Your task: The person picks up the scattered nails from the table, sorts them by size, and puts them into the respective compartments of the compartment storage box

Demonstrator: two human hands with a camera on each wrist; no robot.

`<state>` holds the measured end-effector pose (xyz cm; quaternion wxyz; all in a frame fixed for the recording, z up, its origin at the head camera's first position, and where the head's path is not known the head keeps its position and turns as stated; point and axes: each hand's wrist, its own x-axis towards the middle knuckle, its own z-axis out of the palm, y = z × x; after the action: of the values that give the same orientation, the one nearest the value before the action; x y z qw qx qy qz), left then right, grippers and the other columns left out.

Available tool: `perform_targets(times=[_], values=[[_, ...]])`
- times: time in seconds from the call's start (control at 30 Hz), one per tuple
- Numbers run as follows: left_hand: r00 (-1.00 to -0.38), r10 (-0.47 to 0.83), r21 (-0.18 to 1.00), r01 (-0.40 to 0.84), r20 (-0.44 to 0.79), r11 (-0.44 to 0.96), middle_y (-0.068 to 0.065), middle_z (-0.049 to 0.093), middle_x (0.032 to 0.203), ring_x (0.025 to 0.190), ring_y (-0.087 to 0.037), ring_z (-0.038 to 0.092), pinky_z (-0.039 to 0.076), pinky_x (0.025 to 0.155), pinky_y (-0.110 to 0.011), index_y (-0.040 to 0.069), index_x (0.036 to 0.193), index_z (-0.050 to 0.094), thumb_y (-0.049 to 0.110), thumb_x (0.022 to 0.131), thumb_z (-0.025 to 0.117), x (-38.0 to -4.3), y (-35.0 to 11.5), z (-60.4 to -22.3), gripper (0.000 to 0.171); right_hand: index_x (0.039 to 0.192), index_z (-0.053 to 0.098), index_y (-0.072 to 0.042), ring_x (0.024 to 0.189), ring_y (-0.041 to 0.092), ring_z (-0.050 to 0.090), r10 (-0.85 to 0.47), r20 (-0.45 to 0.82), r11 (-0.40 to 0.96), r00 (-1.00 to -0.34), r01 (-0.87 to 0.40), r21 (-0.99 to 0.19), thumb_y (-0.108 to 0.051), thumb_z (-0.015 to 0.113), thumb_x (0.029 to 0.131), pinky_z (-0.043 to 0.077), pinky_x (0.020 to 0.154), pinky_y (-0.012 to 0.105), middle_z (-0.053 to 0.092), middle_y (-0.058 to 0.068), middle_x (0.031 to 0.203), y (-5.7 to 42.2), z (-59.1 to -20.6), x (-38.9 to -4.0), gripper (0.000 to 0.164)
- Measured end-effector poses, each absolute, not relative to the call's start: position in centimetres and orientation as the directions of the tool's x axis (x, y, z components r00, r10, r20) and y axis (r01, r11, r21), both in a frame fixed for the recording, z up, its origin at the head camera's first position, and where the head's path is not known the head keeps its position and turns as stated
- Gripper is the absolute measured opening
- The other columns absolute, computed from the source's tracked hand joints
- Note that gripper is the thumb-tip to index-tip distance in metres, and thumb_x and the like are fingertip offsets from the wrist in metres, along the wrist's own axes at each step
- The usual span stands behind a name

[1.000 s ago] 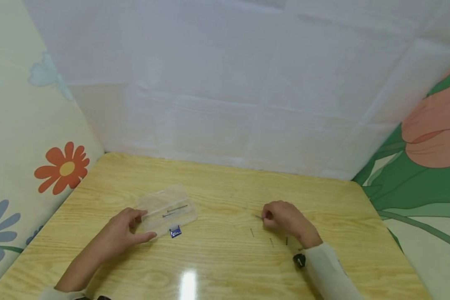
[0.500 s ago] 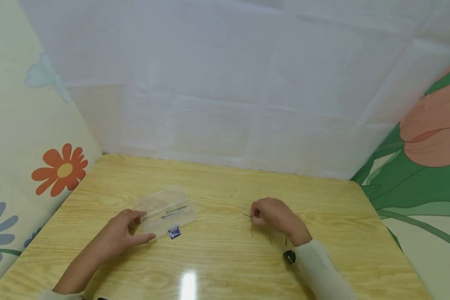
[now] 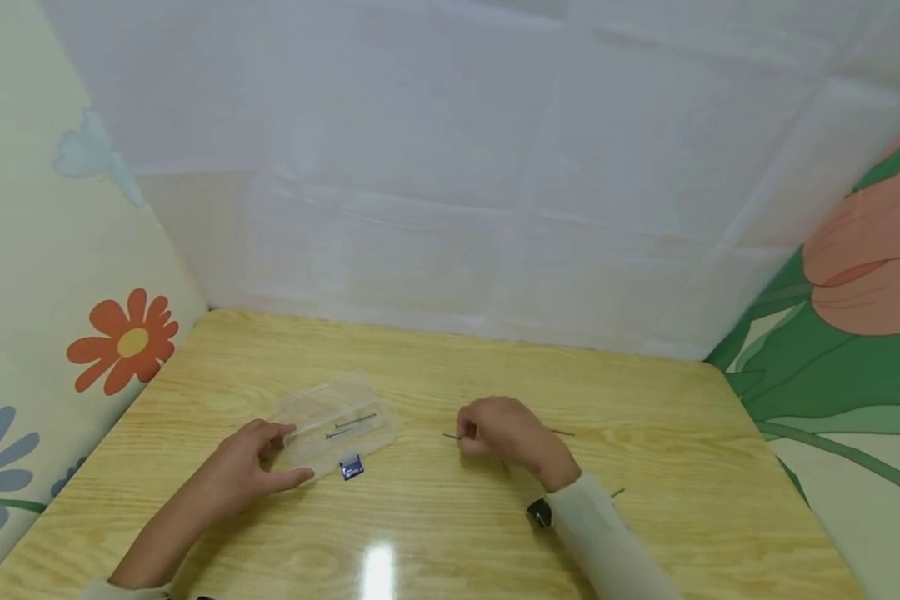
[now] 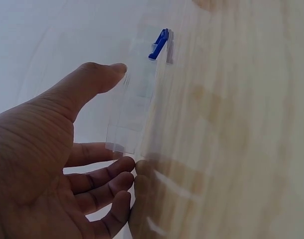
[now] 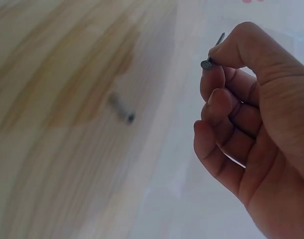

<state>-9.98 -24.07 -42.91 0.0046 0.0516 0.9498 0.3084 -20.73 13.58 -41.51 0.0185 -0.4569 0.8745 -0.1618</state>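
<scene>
Head: two nails (image 3: 356,421) in clear box (image 3: 375,435)

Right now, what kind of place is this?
Probably a work corner set up indoors: there's a table, a creased white sheet behind it, and big flower pictures on both sides.

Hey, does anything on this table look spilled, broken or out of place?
Some loose nails lie scattered on the table near the right hand, outside the clear case holding two other nails, so they look out of place. No damage shows.
</scene>
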Motion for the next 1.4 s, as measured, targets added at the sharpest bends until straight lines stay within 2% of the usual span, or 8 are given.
perform_targets(times=[0.4, 0.87, 1.1, 1.4], values=[[-0.994, 0.108, 0.594, 0.103, 0.028, 0.798, -0.007, 0.060, 0.101, 0.085, -0.022, 0.053, 0.048, 0.071, -0.039, -0.013, 0.128, 0.063, 0.045, 0.078, 0.090, -10.0, -24.0, -42.8, 0.082, 0.086, 0.068, -0.020, 0.072, 0.003, 0.053, -0.837, 0.084, 0.489, -0.541, -0.807, -0.331, -0.006, 0.068, 0.090, 0.045, 0.067, 0.022, 0.061, -0.013, 0.083, 8.8, -40.4, -21.1, 0.014], [-0.994, 0.108, 0.589, 0.100, 0.022, 0.802, -0.008, 0.060, 0.103, 0.086, -0.023, 0.053, 0.048, 0.072, -0.041, -0.013, 0.128, 0.063, 0.048, 0.078, 0.089, -10.1, -24.0, -42.9, 0.083, 0.084, 0.065, -0.021, 0.070, 0.002, 0.050, -0.862, 0.030, 0.475, -0.507, -0.826, -0.302, -0.008, 0.070, 0.087, 0.042, 0.066, 0.019, 0.059, -0.015, 0.081, 4.0, -39.9, -21.6, 0.015], [-0.994, 0.106, 0.587, 0.103, 0.029, 0.803, -0.007, 0.060, 0.101, 0.085, -0.022, 0.053, 0.047, 0.071, -0.038, -0.013, 0.128, 0.063, 0.047, 0.078, 0.090, -10.0, -23.9, -42.9, 0.082, 0.086, 0.068, -0.021, 0.072, -0.001, 0.052, -0.871, 0.019, 0.470, -0.491, -0.842, -0.265, -0.010, 0.071, 0.088, 0.043, 0.067, 0.017, 0.063, -0.016, 0.083, 2.6, -39.7, -21.4, 0.012], [-0.994, 0.106, 0.582, 0.106, 0.035, 0.806, -0.008, 0.060, 0.102, 0.085, -0.022, 0.053, 0.048, 0.071, -0.040, -0.013, 0.127, 0.063, 0.046, 0.078, 0.090, -10.0, -24.0, -42.9, 0.082, 0.089, 0.070, -0.021, 0.076, -0.002, 0.055, -0.870, 0.012, 0.472, -0.492, -0.842, -0.262, -0.012, 0.072, 0.090, 0.044, 0.069, 0.017, 0.067, -0.015, 0.089, 2.2, -39.7, -21.5, 0.009]])
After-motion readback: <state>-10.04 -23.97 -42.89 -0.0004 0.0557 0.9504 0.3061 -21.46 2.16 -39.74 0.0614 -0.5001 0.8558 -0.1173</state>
